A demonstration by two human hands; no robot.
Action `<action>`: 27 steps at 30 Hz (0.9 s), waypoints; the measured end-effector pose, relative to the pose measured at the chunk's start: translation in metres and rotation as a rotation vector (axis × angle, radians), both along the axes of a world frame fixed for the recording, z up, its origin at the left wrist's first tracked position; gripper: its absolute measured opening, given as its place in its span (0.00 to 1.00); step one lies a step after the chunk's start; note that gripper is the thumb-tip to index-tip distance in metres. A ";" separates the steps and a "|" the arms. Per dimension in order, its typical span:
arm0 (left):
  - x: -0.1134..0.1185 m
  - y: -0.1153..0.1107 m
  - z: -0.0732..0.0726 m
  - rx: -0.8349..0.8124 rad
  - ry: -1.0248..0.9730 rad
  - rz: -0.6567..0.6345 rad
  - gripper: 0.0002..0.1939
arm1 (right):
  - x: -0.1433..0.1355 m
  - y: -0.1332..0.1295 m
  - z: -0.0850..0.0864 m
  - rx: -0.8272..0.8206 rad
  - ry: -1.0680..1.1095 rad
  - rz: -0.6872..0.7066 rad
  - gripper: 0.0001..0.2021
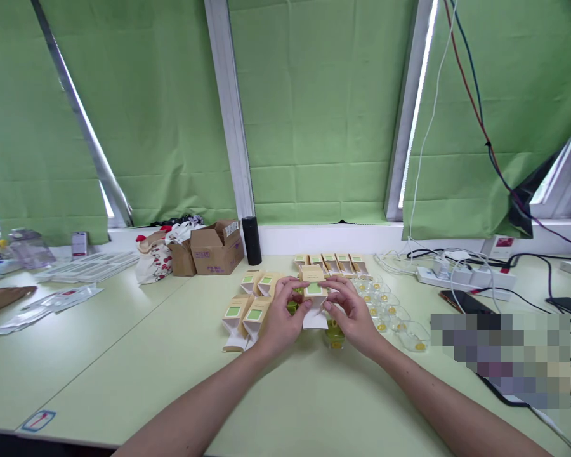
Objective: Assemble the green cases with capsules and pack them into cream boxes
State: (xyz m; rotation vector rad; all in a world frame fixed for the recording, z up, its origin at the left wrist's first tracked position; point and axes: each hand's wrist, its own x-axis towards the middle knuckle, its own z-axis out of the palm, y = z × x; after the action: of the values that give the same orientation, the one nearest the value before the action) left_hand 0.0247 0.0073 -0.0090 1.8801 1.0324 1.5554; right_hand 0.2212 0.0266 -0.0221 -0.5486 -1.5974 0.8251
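Two-handed grip, left hand (288,312) and right hand (354,315), holding tan carton (313,284) between fingertips; white flap (315,320) open below grip; light, even pressure best, keeping carton square.

From my remote seat, I am watching the left hand (284,314) and the right hand (356,312) holding a small tan cardboard box with a green panel (313,274), its white flap (315,320) hanging down. Clear plastic containers with yellow spots (415,337) are sitting rightward on the pale-green worktop (162,374).
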 end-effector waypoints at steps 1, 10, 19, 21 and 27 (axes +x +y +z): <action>0.000 0.000 0.000 -0.001 0.002 0.002 0.14 | 0.000 0.000 0.000 0.000 0.002 -0.007 0.15; 0.002 -0.003 0.002 -0.018 0.016 0.014 0.15 | -0.002 0.000 0.002 -0.008 0.005 -0.046 0.15; -0.006 -0.009 0.009 0.017 0.115 -0.159 0.32 | -0.002 0.003 0.003 -0.002 0.016 -0.109 0.14; -0.007 -0.009 0.008 0.029 0.133 -0.211 0.40 | -0.001 0.003 0.004 0.003 0.025 -0.121 0.14; -0.004 -0.009 0.004 -0.022 0.160 -0.213 0.50 | -0.002 0.003 0.003 0.021 0.021 -0.137 0.13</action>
State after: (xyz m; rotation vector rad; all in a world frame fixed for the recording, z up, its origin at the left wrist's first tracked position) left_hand 0.0203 -0.0021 -0.0050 2.0519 0.8773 1.2859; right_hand 0.2196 0.0295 -0.0188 -0.6250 -1.5297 0.7091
